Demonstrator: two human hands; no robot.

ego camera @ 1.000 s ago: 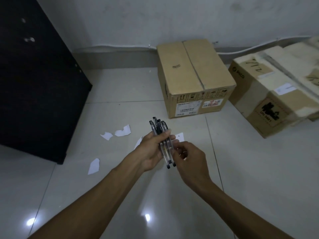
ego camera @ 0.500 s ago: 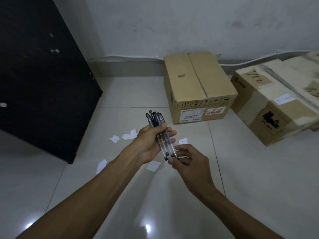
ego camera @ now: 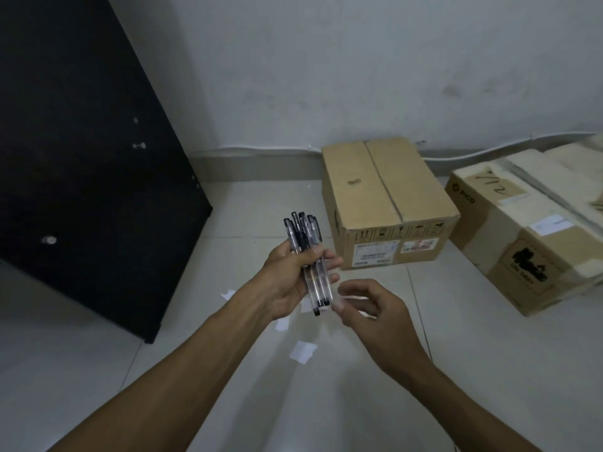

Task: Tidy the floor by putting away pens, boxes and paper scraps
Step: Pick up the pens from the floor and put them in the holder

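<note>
left hand [ego camera: 295,282] wrapped around a bundle of pens [ego camera: 310,259], fingers curled over the barrels, caps up and away, tips down toward the person; long axis roughly upright, leaning slightly left at the top. right hand [ego camera: 372,308] just beside the tip end, fingers half curled, holding nothing, thumb near the tips but contact unclear. both forearms reach in from below, right hand is the nearer one to the pen tips, so squaring up the bundle looks like its job. paper scraps [ego camera: 303,352] on the tile floor [ego camera: 489,370] under the hands, more partly hidden behind the left wrist. taped cardboard box [ego camera: 385,200] beyond, second carton [ego camera: 528,243] to its right, dark cabinet [ego camera: 81,174] on the left
</note>
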